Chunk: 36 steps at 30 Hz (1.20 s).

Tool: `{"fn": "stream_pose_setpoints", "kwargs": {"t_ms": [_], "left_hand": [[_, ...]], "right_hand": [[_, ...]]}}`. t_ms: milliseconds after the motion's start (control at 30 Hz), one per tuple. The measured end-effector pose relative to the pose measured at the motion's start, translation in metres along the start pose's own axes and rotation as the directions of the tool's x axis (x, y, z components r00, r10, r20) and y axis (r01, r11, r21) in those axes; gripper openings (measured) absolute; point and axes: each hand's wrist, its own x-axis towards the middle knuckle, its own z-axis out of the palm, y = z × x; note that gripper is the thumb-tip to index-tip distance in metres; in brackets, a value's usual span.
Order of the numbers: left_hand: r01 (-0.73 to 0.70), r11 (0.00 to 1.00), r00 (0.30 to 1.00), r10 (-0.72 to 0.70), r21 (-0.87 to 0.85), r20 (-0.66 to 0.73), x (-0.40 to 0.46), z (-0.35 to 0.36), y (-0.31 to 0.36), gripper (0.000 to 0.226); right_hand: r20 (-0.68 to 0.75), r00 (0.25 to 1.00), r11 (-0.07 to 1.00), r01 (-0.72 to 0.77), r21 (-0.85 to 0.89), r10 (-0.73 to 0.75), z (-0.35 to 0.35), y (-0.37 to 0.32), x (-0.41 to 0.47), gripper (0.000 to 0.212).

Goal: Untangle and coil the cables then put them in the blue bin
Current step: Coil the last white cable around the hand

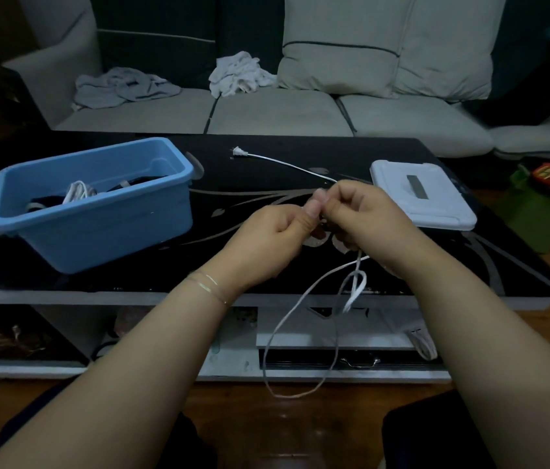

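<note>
Both hands, left hand [275, 238] and right hand [366, 214], pinch a thin white flat cable [300, 301] over the glossy black table [267, 184]; its loops dangle below, plug resting beyond. The smooth blue plastic bin [97, 218] holds half-hidden cables.
</note>
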Motion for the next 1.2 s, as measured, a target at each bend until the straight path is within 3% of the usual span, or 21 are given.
{"fn": "stream_pose_setpoints", "kwargs": {"t_ms": [100,367,500,633,800,933,1100,1200], "left_hand": [[0.075,0.974,0.997,-0.068,-0.215,0.042,0.0,-0.002,0.001,0.052],[0.077,0.903,0.992,-0.029,-0.423,0.12,0.0,-0.001,0.005,0.048],[0.038,0.854,0.996,0.011,-0.518,0.091,-0.001,-0.001,0.003,0.048],[-0.012,0.806,0.999,0.035,-0.591,0.029,-0.001,-0.004,0.0,0.052],[-0.031,0.653,0.996,-0.044,-0.757,-0.079,0.003,-0.015,-0.007,0.05],[-0.017,0.65,0.987,-0.109,-0.76,-0.115,0.002,-0.017,-0.008,0.04],[-0.026,0.67,0.979,-0.134,-0.742,-0.156,0.004,-0.02,-0.01,0.036],[-0.009,0.723,0.976,-0.145,-0.691,-0.165,0.005,-0.02,-0.01,0.038]], "right_hand": [[-0.047,0.999,0.999,0.019,-0.039,-0.021,-0.005,0.003,0.003,0.036],[-0.091,0.995,0.996,0.028,-0.086,-0.036,0.0,0.01,0.008,0.047],[-0.077,0.997,1.0,-0.015,0.028,0.017,0.008,0.014,0.01,0.042],[0.026,0.997,0.987,-0.074,0.142,0.071,0.024,0.019,0.008,0.025],[0.154,0.986,0.988,-0.045,-0.148,0.068,0.047,0.02,-0.001,0.023],[0.236,0.968,0.956,-0.011,-0.295,0.084,0.052,0.014,-0.006,0.019],[0.336,0.933,0.95,-0.022,-0.312,0.131,0.053,0.014,-0.01,0.011],[0.375,0.91,0.927,-0.025,-0.375,0.176,0.051,0.016,-0.012,0.036]]}}
